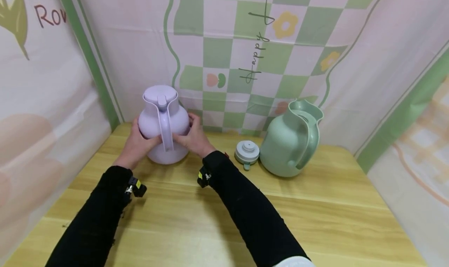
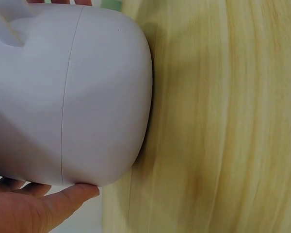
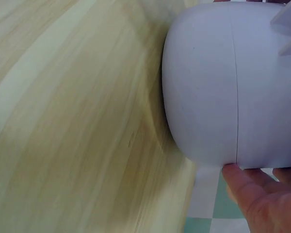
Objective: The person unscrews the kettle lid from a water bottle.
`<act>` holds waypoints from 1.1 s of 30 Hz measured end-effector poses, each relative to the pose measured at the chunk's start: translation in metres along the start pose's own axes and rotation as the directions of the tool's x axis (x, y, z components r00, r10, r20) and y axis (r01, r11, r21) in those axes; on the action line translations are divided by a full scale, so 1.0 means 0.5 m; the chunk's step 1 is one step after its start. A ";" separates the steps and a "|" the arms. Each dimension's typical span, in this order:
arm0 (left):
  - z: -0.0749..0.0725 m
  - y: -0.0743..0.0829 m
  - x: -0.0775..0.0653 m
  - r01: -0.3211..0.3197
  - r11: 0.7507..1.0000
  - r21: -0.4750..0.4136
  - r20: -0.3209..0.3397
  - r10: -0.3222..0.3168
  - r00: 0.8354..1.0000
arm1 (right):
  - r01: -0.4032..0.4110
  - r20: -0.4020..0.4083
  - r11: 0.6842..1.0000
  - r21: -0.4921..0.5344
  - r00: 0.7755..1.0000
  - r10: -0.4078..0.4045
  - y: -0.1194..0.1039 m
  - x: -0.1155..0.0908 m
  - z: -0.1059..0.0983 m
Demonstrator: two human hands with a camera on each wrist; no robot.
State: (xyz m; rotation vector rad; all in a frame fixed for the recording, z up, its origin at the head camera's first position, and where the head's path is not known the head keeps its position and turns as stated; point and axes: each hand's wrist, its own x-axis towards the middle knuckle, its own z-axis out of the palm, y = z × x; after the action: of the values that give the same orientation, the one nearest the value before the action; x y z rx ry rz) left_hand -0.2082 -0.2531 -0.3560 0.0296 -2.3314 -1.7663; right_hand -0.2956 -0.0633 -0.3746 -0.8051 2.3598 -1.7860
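Observation:
A lavender thermal jug [image 1: 165, 122] with a lid and handle stands upright at the back left of the table, its handle turned toward me. My left hand [image 1: 136, 144] grips its left side, thumb reaching across the front beside the handle. From the other side my right hand [image 1: 196, 136] grips it, thumb also near the handle. Behind the jug the fingers are partly hidden. Both wrist views show the jug's rounded base [image 2: 111, 97] down at the wood, with fingertips [image 3: 237, 182] against its wall.
To the right stands a green thermal jug [image 1: 284, 146], with a grey-green stopper [image 1: 247, 152] lying beside it. Both share the wooden table [image 1: 168, 228]. A checked cloth [image 1: 231, 60] hangs close behind the table's back edge, and a printed cloth [image 1: 31, 142] at the left.

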 end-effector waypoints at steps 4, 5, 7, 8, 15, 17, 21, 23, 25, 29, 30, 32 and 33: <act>-0.001 -0.027 0.012 -0.017 1.000 0.023 -0.014 0.017 1.000 | 0.066 0.031 0.996 -0.055 0.997 -0.064 0.005 0.002 -0.004; 0.000 -0.027 0.010 -0.025 0.999 0.026 -0.013 0.025 1.000 | 0.081 0.037 0.995 -0.057 0.996 -0.079 0.004 0.000 -0.006; 0.001 -0.022 0.006 -0.032 0.999 0.027 -0.012 0.032 0.999 | 0.095 0.047 0.994 -0.062 0.995 -0.092 0.003 -0.004 -0.009; 0.002 -0.018 0.003 -0.036 0.999 0.025 -0.012 0.036 0.999 | 0.097 0.048 0.993 -0.064 0.994 -0.094 0.002 -0.006 -0.011; 0.015 0.014 -0.023 -0.025 0.999 0.034 0.000 0.025 1.000 | 0.078 0.042 0.994 -0.072 0.996 -0.075 0.003 -0.027 -0.021; 0.020 0.022 -0.030 -0.013 0.999 0.040 0.006 0.013 1.000 | 0.062 0.035 0.993 -0.098 0.998 -0.059 0.002 -0.034 -0.025; 0.031 0.036 -0.044 -0.002 0.999 0.041 0.015 0.001 1.000 | 0.035 0.016 0.990 -0.139 0.999 -0.033 0.002 -0.047 -0.034; 0.036 0.039 -0.049 -0.007 0.999 0.044 0.015 0.006 1.000 | 0.032 0.011 0.990 -0.138 0.999 -0.031 0.002 -0.054 -0.039; 0.041 0.039 -0.052 -0.009 0.999 0.052 0.015 0.008 1.000 | 0.038 0.006 0.991 -0.130 0.999 -0.037 0.002 -0.061 -0.043; 0.053 0.023 -0.050 -0.014 0.997 0.071 0.012 0.014 1.000 | 0.036 -0.002 0.991 -0.131 0.999 -0.037 0.001 -0.077 -0.054; 0.056 0.016 -0.048 -0.018 0.997 0.075 0.012 0.017 1.000 | 0.035 -0.005 0.990 -0.135 0.999 -0.036 0.000 -0.082 -0.057; 0.061 0.004 -0.045 -0.029 0.996 0.080 0.013 0.029 1.000 | 0.026 -0.008 0.990 -0.142 1.000 -0.027 -0.001 -0.090 -0.062; 0.064 -0.001 -0.045 -0.035 0.996 0.081 0.014 0.034 0.999 | 0.020 -0.012 0.989 -0.146 1.000 -0.022 -0.001 -0.094 -0.065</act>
State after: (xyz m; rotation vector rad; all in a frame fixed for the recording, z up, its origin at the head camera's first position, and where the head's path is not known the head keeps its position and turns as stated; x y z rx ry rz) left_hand -0.1923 -0.2198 -0.3682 -0.0090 -2.3962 -1.6598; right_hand -0.2668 -0.0140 -0.3753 -0.8403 2.5237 -1.6469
